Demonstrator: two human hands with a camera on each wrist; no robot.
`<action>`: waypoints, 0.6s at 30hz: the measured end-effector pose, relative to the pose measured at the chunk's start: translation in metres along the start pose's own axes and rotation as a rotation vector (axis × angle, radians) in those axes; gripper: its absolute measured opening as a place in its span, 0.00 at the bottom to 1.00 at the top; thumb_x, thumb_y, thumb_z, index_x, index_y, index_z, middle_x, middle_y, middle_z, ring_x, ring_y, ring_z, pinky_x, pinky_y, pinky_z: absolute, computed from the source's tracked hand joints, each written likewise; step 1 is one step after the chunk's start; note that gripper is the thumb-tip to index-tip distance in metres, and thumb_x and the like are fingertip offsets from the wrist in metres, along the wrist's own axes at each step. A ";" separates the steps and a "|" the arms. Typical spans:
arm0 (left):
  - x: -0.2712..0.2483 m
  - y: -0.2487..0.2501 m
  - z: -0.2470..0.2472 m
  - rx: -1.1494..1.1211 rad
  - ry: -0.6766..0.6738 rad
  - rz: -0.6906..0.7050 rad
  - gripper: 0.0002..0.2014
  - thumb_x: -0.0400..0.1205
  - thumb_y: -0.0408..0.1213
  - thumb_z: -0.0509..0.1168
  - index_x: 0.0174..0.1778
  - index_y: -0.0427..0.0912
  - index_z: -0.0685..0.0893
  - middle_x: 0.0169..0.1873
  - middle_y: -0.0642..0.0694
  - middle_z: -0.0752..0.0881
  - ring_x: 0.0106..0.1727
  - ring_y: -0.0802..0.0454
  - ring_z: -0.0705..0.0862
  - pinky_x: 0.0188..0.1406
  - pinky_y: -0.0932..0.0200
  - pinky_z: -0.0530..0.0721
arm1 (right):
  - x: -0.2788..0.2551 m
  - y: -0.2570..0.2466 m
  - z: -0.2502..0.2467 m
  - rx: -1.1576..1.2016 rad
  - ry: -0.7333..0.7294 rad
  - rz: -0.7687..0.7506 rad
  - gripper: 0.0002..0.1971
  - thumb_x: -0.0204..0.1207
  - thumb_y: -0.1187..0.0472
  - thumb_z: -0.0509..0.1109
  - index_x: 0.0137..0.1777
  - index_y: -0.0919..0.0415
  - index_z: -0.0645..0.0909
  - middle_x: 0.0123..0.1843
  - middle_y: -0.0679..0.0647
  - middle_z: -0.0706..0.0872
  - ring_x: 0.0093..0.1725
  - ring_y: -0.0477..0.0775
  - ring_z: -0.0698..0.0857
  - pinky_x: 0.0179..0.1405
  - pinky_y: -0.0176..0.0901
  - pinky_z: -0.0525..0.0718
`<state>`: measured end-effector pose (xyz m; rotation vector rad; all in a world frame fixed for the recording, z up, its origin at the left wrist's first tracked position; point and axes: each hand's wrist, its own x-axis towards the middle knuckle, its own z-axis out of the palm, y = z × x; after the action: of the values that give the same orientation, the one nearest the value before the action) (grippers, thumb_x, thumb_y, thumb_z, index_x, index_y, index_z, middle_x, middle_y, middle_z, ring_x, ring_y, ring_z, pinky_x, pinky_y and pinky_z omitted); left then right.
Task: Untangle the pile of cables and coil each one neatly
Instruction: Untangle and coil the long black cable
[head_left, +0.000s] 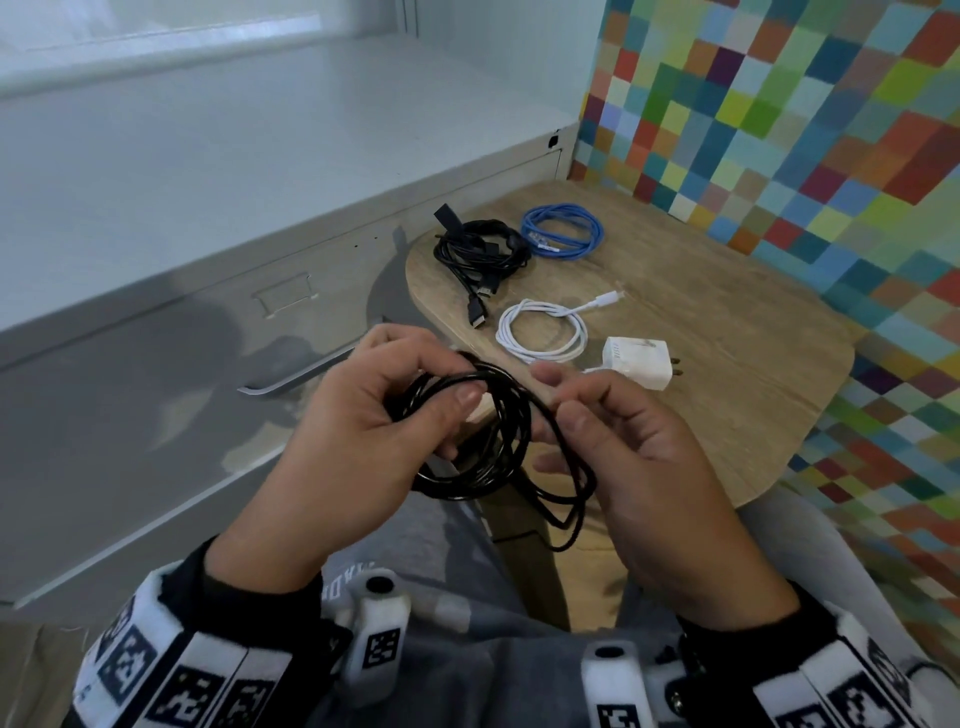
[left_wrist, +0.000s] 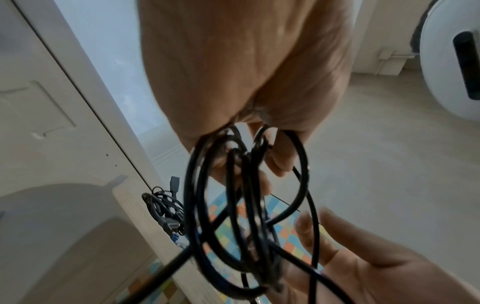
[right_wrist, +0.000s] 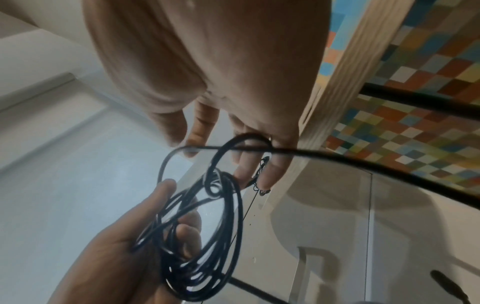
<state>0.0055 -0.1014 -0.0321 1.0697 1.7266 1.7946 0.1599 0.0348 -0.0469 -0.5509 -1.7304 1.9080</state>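
The left hand (head_left: 363, 441) is gripping a black cable (head_left: 483, 447) coil; the right hand (head_left: 639, 457) beside it is pinching 1 loose strand.

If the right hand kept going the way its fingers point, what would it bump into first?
Probably the black cable the left hand grips. The right hand points its fingers leftward at those loops, already pinching one strand. Past them sit the left hand's fingers. Depth is hard to judge.
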 end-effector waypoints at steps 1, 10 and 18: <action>0.000 0.001 -0.001 0.004 -0.011 0.025 0.05 0.79 0.36 0.72 0.47 0.38 0.89 0.47 0.39 0.83 0.32 0.46 0.85 0.36 0.47 0.90 | 0.000 -0.001 -0.001 0.043 -0.017 0.034 0.05 0.80 0.56 0.69 0.49 0.46 0.87 0.67 0.47 0.89 0.53 0.52 0.91 0.48 0.48 0.90; 0.001 -0.004 0.003 -0.004 0.026 0.078 0.04 0.80 0.45 0.70 0.44 0.57 0.90 0.57 0.50 0.85 0.60 0.52 0.85 0.65 0.49 0.82 | 0.001 -0.006 -0.003 0.146 -0.159 0.104 0.13 0.78 0.64 0.74 0.61 0.57 0.92 0.45 0.55 0.93 0.44 0.45 0.90 0.45 0.33 0.86; 0.007 -0.001 0.001 -0.321 0.348 -0.027 0.06 0.83 0.36 0.66 0.45 0.47 0.88 0.41 0.47 0.88 0.48 0.48 0.84 0.52 0.50 0.81 | 0.005 -0.010 -0.003 0.151 0.026 0.070 0.09 0.76 0.70 0.71 0.47 0.57 0.89 0.41 0.52 0.93 0.42 0.46 0.92 0.44 0.34 0.88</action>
<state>0.0014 -0.0955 -0.0319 0.6276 1.5453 2.2474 0.1584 0.0408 -0.0370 -0.5835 -1.5534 2.0503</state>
